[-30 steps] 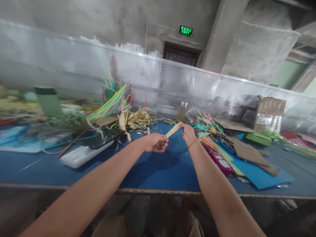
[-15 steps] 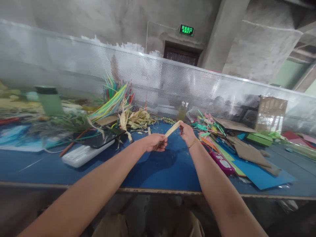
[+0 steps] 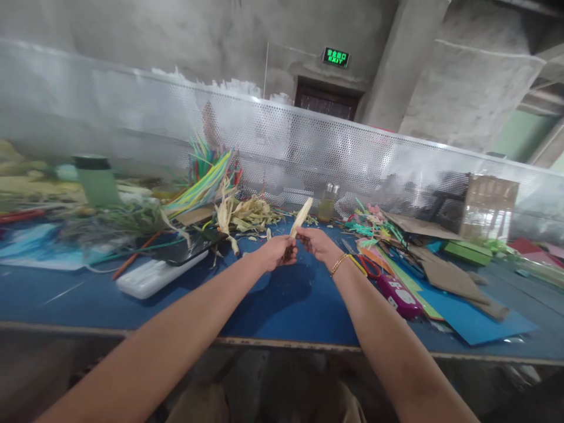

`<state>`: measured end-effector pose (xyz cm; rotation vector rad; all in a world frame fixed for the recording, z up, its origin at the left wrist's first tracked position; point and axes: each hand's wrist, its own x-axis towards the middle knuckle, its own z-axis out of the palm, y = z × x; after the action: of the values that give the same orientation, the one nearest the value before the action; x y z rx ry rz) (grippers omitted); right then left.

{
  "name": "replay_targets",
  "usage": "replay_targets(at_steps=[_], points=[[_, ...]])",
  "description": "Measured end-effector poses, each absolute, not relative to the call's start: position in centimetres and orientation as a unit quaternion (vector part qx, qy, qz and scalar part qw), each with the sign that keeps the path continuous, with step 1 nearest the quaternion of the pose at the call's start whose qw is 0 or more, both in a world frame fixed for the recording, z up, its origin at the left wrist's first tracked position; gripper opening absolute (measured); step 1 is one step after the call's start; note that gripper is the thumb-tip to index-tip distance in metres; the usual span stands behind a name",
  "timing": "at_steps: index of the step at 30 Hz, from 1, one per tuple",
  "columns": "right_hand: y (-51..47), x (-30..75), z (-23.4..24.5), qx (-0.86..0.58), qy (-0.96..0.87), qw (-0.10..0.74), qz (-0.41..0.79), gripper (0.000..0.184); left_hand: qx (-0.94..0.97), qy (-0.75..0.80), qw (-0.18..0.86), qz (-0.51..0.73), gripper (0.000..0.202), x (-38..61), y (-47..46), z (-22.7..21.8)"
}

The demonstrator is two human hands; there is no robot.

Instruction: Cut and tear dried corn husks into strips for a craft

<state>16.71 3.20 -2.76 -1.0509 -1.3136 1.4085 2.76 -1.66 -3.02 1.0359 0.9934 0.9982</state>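
Observation:
A pale strip of corn husk [image 3: 302, 215] points up and slightly right from between my hands, above the blue tabletop [image 3: 286, 311]. My left hand [image 3: 281, 251] is closed around its lower end. The fingertips of my right hand [image 3: 314, 242], closed in a pinch, grip the husk just above the left fingers. A gold chain bracelet [image 3: 338, 264] circles my right wrist. Behind my hands lies a pile of dried corn husks [image 3: 249, 214].
At left are a white case [image 3: 154, 279], a dark phone-like slab [image 3: 189, 249], colourful pipe cleaners [image 3: 207, 179] and a green bottle [image 3: 96, 179]. Right of my arm lie scissors [image 3: 368, 267], a magenta box [image 3: 399, 295] and blue paper [image 3: 480, 317]. A perforated metal screen [image 3: 352, 155] stands behind.
My right hand has moved left and down from the husk's far tip to near my left hand. The husk's free end now stands more upright.

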Motion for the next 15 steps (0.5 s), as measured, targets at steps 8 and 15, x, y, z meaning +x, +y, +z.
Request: replay_targets(at_steps=[8, 15], points=[[3.7, 16.5, -3.0, -0.419, -0.553, 0.521, 0.497, 0.026, 0.467, 0.441, 0.650, 0.407, 0.018, 2.8, -2.2, -2.7], [3.2, 16.6, -2.5, -0.414, -0.552, 0.543, 0.479, 0.022, 0.424, 0.400, 0.717, 0.383, 0.046, 2.1, -1.9, -1.9]])
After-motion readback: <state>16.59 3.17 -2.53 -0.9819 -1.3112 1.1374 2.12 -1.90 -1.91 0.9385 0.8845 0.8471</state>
